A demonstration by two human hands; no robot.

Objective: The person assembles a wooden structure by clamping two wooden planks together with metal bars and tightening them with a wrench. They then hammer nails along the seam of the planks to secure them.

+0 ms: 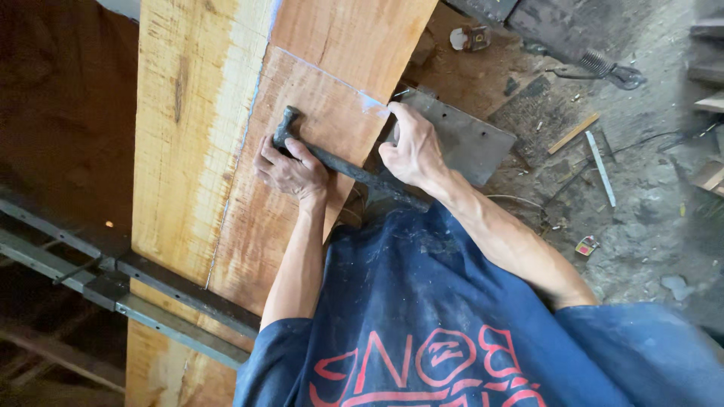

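A: Where's the hammer (339,162) sitting?

B: On the big wooden slab (302,151), near its right edge. It lies flat on the reddish face, inside the chalk-marked section.

A: Axis?

B: Long axis is diagonal. The head points up-left toward the pale sapwood strip, and the handle runs down-right toward the person's chest, passing off the slab's right edge.

A: Hands?

B: The left hand (290,169) lies over the hammer just below the head, fingers curled down on it and on the wood. It's pressing or gripping, closed around the neck as far as I can see. The right hand (411,151) is at the slab's right edge, fingers hooked over that edge beside the chalk line corner. It isn't on the hammer.

A: What carries the slab?

B: Metal rails (151,290) cross under it at lower left. A grey metal plate (471,139) sticks out from under the right edge, just beyond the right hand.

A: Surroundings?

B: Dirt floor (641,196) to the right, littered with scraps, a wood strip, a spring.
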